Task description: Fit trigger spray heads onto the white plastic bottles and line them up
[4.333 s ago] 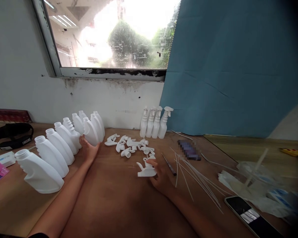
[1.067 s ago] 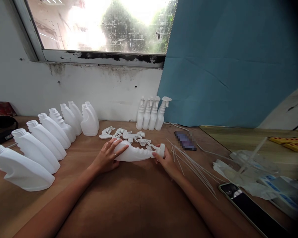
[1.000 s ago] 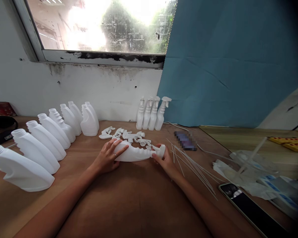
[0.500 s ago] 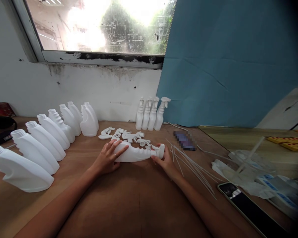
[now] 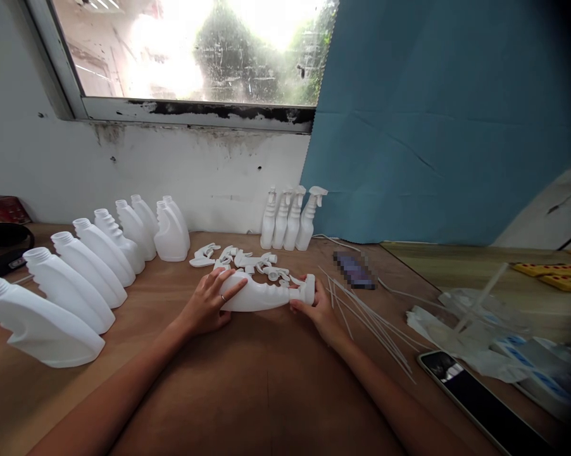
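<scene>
A white plastic spray bottle [image 5: 259, 296] lies on its side between my hands, its neck pointing right. My left hand [image 5: 214, 296] is wrapped over the base end, a ring on one finger. At the neck, my right hand [image 5: 318, 305] grips the white trigger head [image 5: 308, 290], thumb in front and the other fingers mostly hidden behind it. Just beyond the bottle is a loose pile of white trigger heads [image 5: 240, 258]. Several open-necked white bottles [image 5: 60, 282] stand in a row on the left.
Several bottles with trigger heads [image 5: 288, 221] stand against the wall. Thin white tubes [image 5: 366, 316] lie right of my right hand, near a blurred-out phone-like object [image 5: 354, 270]. A black-screened phone [image 5: 480, 399], a plastic cup with a straw [image 5: 480, 304] and yellow trays [image 5: 546, 272] are farther right.
Almost nothing differs. Both hands keep their hold on the bottle and its trigger head, and the whole view has shifted very slightly.
</scene>
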Available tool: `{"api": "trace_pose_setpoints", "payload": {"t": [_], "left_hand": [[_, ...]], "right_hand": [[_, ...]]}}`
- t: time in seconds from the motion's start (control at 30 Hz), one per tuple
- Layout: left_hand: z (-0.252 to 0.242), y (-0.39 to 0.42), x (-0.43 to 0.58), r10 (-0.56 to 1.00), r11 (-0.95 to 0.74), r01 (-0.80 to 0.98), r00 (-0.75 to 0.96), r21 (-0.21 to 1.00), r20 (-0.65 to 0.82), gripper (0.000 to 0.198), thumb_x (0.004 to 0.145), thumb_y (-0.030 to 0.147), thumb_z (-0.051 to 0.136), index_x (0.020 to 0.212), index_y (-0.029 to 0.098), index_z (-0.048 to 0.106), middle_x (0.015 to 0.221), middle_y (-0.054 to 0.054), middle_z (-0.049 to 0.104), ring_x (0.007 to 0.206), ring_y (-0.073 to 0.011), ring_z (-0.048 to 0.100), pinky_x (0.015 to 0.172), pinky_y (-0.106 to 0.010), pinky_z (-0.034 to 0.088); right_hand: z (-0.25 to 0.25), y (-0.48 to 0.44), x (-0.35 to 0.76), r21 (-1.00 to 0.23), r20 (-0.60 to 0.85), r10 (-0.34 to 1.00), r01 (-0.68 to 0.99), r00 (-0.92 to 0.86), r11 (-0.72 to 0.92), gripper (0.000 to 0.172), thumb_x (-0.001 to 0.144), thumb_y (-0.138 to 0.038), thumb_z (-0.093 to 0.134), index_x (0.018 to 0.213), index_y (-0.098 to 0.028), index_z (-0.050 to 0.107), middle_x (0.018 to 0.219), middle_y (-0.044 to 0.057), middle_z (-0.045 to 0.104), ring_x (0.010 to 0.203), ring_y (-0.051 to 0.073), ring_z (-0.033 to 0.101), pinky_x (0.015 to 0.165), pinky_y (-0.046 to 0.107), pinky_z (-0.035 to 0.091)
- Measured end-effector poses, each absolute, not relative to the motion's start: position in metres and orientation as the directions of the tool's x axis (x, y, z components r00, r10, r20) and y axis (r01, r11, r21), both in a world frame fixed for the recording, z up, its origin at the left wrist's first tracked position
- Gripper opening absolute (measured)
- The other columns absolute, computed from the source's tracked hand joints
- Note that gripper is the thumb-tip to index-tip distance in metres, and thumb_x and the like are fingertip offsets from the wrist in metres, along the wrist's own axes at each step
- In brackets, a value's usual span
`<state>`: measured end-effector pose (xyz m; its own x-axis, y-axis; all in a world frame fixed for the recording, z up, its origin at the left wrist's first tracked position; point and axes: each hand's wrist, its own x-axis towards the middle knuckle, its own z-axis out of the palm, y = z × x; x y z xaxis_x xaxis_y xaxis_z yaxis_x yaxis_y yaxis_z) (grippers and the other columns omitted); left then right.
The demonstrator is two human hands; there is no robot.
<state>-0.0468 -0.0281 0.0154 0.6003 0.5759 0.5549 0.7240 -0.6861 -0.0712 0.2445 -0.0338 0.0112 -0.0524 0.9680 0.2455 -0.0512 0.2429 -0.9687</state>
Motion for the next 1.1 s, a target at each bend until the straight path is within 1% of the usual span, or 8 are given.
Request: {"api": "trace_pose_setpoints", "payload": {"t": [0.13, 0.27, 0.4, 0.67, 0.8, 0.9, 1.0, 1.1], "left_hand": [[0.015, -0.028, -0.047, 0.575, -0.691, 0.720, 0.600, -0.062, 0.557, 0.082, 0.070, 0.019, 0.059, 0.145, 0.028, 0.028, 0.143, -0.012, 0.031, 0.128, -0.0365, 0.031, 0.104, -0.054, 0.029], [0.013, -0.027, -0.047, 0.548, -0.706, 0.705, 0.604, -0.067, 0.578, 0.080, 0.071, 0.018, 0.059, 0.144, 0.029, 0.029, 0.142, -0.011, 0.032, 0.127, -0.0347, 0.032, 0.104, -0.052, 0.031], [0.010, -0.026, -0.047, 0.519, -0.712, 0.696, 0.608, -0.088, 0.601, 0.079, 0.071, 0.016, 0.058, 0.144, 0.030, 0.030, 0.141, -0.011, 0.033, 0.126, -0.0341, 0.033, 0.103, -0.052, 0.032], [0.011, -0.025, -0.047, 0.515, -0.719, 0.691, 0.596, -0.068, 0.616, 0.079, 0.071, 0.017, 0.059, 0.143, 0.032, 0.031, 0.141, -0.010, 0.034, 0.126, -0.0341, 0.034, 0.102, -0.053, 0.033], [0.018, -0.028, -0.046, 0.533, -0.749, 0.663, 0.606, -0.004, 0.591, 0.083, 0.068, 0.020, 0.062, 0.144, 0.029, 0.030, 0.139, -0.010, 0.036, 0.123, -0.0327, 0.037, 0.102, -0.052, 0.035], [0.022, -0.031, -0.045, 0.540, -0.757, 0.654, 0.618, 0.008, 0.571, 0.083, 0.067, 0.019, 0.061, 0.144, 0.029, 0.031, 0.139, -0.010, 0.036, 0.123, -0.0319, 0.037, 0.103, -0.050, 0.034], [0.022, -0.033, -0.044, 0.533, -0.765, 0.644, 0.635, -0.002, 0.559, 0.082, 0.067, 0.019, 0.061, 0.144, 0.028, 0.031, 0.140, -0.011, 0.035, 0.123, -0.0321, 0.036, 0.104, -0.051, 0.033], [0.021, -0.032, -0.044, 0.525, -0.769, 0.639, 0.636, -0.006, 0.565, 0.083, 0.067, 0.019, 0.061, 0.144, 0.029, 0.030, 0.141, -0.011, 0.034, 0.124, -0.0330, 0.036, 0.104, -0.052, 0.032]], "right_hand": [[0.014, -0.037, 0.244, -0.973, 0.228, 0.974, 0.021, 0.002, 0.228, 0.050, 0.066, -0.037, 0.075, 0.103, -0.019, 0.047, 0.068, -0.004, 0.058, 0.048, 0.009, 0.047, 0.046, 0.023, 0.040], [0.016, -0.040, 0.242, -0.976, 0.217, 0.974, 0.025, 0.058, 0.216, 0.050, 0.067, -0.037, 0.075, 0.104, -0.017, 0.049, 0.060, -0.006, 0.053, 0.046, 0.008, 0.042, 0.043, 0.021, 0.035], [0.008, -0.037, 0.241, -0.976, 0.204, 0.978, -0.065, 0.052, 0.207, 0.048, 0.069, -0.037, 0.074, 0.105, -0.017, 0.050, 0.055, -0.008, 0.050, 0.043, 0.007, 0.038, 0.040, 0.020, 0.028], [0.009, -0.036, 0.239, -0.953, 0.187, 0.981, -0.234, 0.042, 0.192, 0.049, 0.067, -0.031, 0.076, 0.109, -0.019, 0.053, 0.064, -0.006, 0.051, 0.045, 0.006, 0.037, 0.039, 0.019, 0.028], [0.019, -0.041, 0.236, -0.899, 0.162, 0.984, -0.423, -0.078, 0.115, 0.051, 0.068, -0.023, 0.074, 0.114, -0.024, 0.051, 0.077, -0.006, 0.054, 0.043, 0.003, 0.035, 0.046, 0.022, 0.036], [0.016, -0.042, 0.236, -0.869, 0.145, 0.976, -0.493, -0.165, 0.046, 0.048, 0.068, -0.022, 0.071, 0.112, -0.024, 0.053, 0.088, -0.002, 0.057, 0.043, 0.004, 0.039, 0.044, 0.023, 0.036], [0.008, -0.041, 0.238, -0.874, 0.111, 0.982, -0.485, -0.151, 0.024, 0.038, 0.068, -0.023, 0.069, 0.105, -0.019, 0.057, 0.076, -0.002, 0.057, 0.040, 0.004, 0.037, 0.040, 0.022, 0.033], [0.007, -0.042, 0.239, -0.890, 0.078, 0.986, -0.457, -0.145, 0.003, 0.031, 0.068, -0.025, 0.068, 0.096, -0.015, 0.060, 0.060, -0.004, 0.050, 0.039, 0.005, 0.036, 0.037, 0.020, 0.030]]}}
